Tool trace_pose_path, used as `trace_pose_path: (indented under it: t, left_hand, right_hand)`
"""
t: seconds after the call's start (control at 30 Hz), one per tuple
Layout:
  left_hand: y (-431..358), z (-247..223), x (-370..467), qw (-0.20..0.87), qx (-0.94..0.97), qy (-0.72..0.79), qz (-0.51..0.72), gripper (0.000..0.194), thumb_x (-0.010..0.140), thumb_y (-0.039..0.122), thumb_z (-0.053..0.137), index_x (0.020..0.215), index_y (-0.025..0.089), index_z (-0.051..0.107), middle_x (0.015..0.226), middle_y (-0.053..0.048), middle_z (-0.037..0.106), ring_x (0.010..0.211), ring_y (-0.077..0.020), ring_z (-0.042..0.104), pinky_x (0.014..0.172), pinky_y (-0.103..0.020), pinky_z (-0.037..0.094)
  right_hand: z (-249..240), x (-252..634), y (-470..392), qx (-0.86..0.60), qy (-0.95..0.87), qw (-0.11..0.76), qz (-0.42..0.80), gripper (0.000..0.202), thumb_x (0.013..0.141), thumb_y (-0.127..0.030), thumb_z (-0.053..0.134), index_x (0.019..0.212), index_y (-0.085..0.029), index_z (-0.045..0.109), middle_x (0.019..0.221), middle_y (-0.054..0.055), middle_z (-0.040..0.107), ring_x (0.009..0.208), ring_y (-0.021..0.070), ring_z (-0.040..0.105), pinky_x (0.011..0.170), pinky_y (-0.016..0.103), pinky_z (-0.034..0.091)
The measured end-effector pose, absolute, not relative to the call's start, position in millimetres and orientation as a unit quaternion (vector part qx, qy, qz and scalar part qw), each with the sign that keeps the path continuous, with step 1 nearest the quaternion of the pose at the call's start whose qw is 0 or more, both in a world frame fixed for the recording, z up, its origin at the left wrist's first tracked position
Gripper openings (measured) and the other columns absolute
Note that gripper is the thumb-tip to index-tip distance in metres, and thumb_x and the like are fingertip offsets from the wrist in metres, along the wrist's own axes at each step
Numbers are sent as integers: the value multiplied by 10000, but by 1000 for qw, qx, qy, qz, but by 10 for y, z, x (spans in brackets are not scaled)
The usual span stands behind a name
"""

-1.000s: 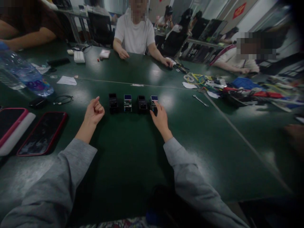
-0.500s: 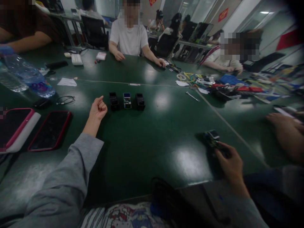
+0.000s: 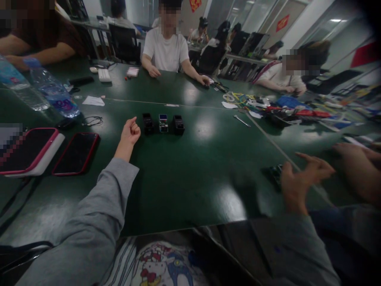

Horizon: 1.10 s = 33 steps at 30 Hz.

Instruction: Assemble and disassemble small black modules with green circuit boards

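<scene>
My left hand (image 3: pixel 130 133) rests on the green table just left of three small devices standing in a row. Its fingers are curled in, with the index tip poking up, and nothing shows in it. Of the row, the left one is a black boxy device (image 3: pixel 147 123), the middle a bare circuit board with a small blue-lit screen (image 3: pixel 163 123), and the right another black device (image 3: pixel 178 124). My right hand (image 3: pixel 303 178) is open, fingers spread, at the table's right side. Another circuit-board device (image 3: pixel 276 174) lies on the table beside it, partly covered by the thumb side.
At left lie a red-cased phone (image 3: pixel 77 154), a pink-edged tablet (image 3: pixel 32 153), water bottles (image 3: pixel 56 93) and a coiled cable (image 3: pixel 93 120). A wrench (image 3: pixel 242 120) and a heap of cables and tools (image 3: pixel 285 105) are at right. Someone's arm (image 3: pixel 357 167) rests near my right hand.
My right hand has let go of the circuit-board device and opened, lifting to the right. The device stays on the table. My left hand keeps its curled pose; the view has shifted slightly.
</scene>
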<state>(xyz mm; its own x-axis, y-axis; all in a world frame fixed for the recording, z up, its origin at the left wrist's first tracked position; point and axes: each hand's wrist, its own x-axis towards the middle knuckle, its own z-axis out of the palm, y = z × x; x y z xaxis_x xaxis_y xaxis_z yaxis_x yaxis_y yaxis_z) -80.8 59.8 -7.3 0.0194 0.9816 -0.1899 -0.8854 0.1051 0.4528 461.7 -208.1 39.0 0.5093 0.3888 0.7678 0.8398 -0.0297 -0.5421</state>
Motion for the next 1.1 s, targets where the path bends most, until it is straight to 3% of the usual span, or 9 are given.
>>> trace_pose_path:
  t: [0.07,0.13,0.3,0.43,0.53,0.67,0.77,0.9,1.1]
  left_hand:
    - [590,-70,-775,711,113,226,656,523,827,-18,637,623,205,210,540,132,117,376,-19,119,371,-183,103]
    - [576,-66,-759,715,122,223,651,517,838,-15,632,617,204,219,529,129,132,375,-20,126,364,-181,108]
    - [548,-63,-796,708,133,231,654,514,873,6,630,610,206,236,505,124,144,367,-20,130,355,-180,125]
    - [578,-72,-834,701,129,243,658,513,860,9,651,616,205,245,514,126,139,373,-17,131,361,-179,125]
    - [619,-87,-836,700,136,252,654,516,844,-7,653,612,203,241,514,128,139,373,-14,127,359,-173,117]
    - [655,-106,-827,698,156,263,648,528,833,-2,666,603,199,235,500,129,148,362,-10,133,357,-170,119]
    - [647,-94,-803,691,160,280,647,542,792,2,707,601,196,237,493,132,159,366,-10,127,360,-174,112]
    - [601,-34,-737,685,168,306,639,575,760,-2,734,595,198,220,485,128,159,375,-11,116,364,-180,102]
    - [565,20,-696,692,175,310,629,572,754,-10,734,589,198,227,490,125,154,376,-14,126,365,-183,100]
  right_hand:
    - [440,4097,-1618,-683,-520,464,-219,485,860,-497,627,1305,-310,675,1387,177,498,1379,415,431,1191,631,298]
    - [375,3451,-1128,-667,-585,428,-173,510,928,-490,552,1358,-226,626,1451,181,455,1418,400,404,1158,679,317]
    - [3,2137,-227,-606,-733,304,-59,493,1028,-459,461,1497,-306,463,1662,92,276,1554,339,217,1208,650,257]
    - [-102,1924,-29,-583,-761,281,43,503,1005,-440,538,1460,-231,491,1598,148,365,1430,353,429,1143,592,413]
    - [-104,2025,-162,-593,-740,316,32,379,987,-306,539,1343,-179,571,1475,174,458,1332,327,519,1104,526,478]
    - [-144,2346,-601,-606,-726,325,14,458,966,-241,512,1421,-186,522,1433,171,500,1316,306,535,1107,511,487]
    - [-170,2891,-1057,-607,-733,309,-5,472,985,-313,509,1440,-188,535,1367,169,564,1281,302,563,1104,513,491]
    - [-159,4002,-1775,-695,-649,273,-147,497,1002,-444,477,1433,-225,593,1402,204,543,1349,364,505,1121,577,440]
    - [-150,5304,-2631,-740,-525,335,-255,761,839,-804,549,1366,-273,688,1283,283,641,1286,404,580,1050,550,460]
